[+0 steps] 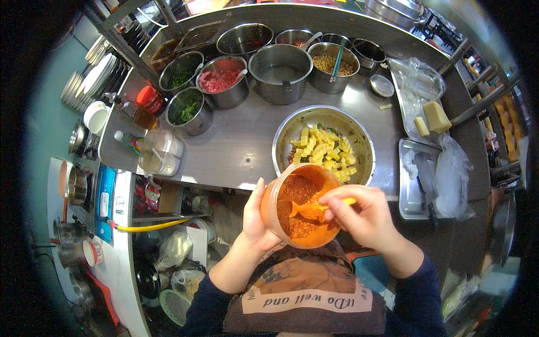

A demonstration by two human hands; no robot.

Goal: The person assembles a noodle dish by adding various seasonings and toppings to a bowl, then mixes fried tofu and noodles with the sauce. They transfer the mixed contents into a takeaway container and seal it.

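Note:
My left hand [257, 223] holds a clear plastic jar [273, 206] of red chili powder [301, 189], its open mouth tilted up towards the camera. Between the thumb and fingers of my right hand [364, 212] is the handle of a yellow spoon [347, 201]; its bowl rests in the powder inside the jar. Just beyond the jar, a wide stainless steel bowl [278, 139] holds crinkle-cut yellow potato pieces [322, 145], with chopped greens and some reddish bits partly showing beneath them. The jar hides part of the bowl's near rim.
Several steel pots stand along the back, among them an empty-looking pot [280, 76] and one of peanuts or beans [332, 65]. At right, a metal tray [404, 181] bears a knife [425, 181]. A plastic container [162, 151] and a red-lidded jar [149, 99] stand left.

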